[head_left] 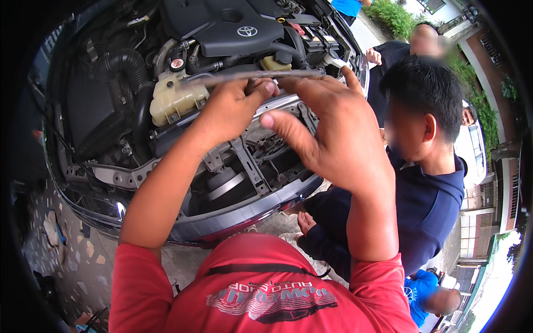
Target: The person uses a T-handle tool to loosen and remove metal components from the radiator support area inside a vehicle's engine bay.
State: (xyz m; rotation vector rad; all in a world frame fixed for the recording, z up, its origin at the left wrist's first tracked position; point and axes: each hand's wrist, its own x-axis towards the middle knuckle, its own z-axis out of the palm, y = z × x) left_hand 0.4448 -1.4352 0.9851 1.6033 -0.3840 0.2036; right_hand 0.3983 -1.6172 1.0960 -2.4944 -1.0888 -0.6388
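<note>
Soft, even daylight, overcast feel; no hard shadows. Engine bay (222,83) dim in its left recesses, plastic cover showing mild sheen. Brightest patch: washed-out pavement at lower right. Right hand (333,127) slightly motion-blurred at the fingers; left hand (233,105) sharper. Heavy fisheye bending, black vignette ringing the frame, edges soft.

Open engine bay (119,176), black engine cover (222,25), pale coolant reservoir (172,97), black intake hose (127,64)

head cam | looks steeply down, close | over hands (288,116) and engine bay (166,83)
</note>
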